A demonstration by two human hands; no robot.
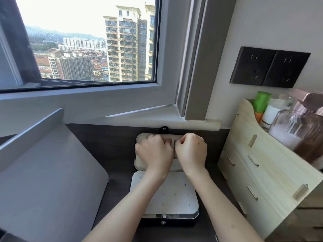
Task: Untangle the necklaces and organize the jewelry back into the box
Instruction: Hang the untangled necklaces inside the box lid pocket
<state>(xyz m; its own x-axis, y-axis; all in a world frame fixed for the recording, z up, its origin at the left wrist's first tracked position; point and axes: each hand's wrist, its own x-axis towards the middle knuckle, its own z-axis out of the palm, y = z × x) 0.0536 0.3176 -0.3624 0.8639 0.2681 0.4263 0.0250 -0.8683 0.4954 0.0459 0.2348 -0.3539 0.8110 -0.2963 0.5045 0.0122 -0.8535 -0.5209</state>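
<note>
Jewelry box [174, 194] lies open on the dark desk [118, 154], just below the window [87, 41]. Its two halves are spread flat, one behind the other. The near half shows a pale pad dotted with small holes, and a snap stud [163, 222] sits on its dark front edge. The far half [139, 160] is pale inside, with a black snap tab [163, 129] sticking out past its far rim.

Both hands reach over the near half and rest over the far half, side by side and nearly touching. The left hand [153, 152] covers the left and middle of that half, with its fingers [167, 142] curled down toward the far rim. The right hand [191, 151] covers the right part, its fingers [181, 139] bent and drawn together close to the left hand's fingertips. A thin dark strip [174, 148] shows in the narrow gap between the hands. Whatever the fingertips meet is hidden beneath them, so it cannot be told whether either hand grips a necklace or only presses on the lining.

A grey panel [43, 172] stands tilted at the left of the desk. At the right is a pale wooden organizer [262, 172] holding a green-capped tube [261, 102] and a glass bottle [286, 130]. Two black wall sockets [270, 67] sit above it.
</note>
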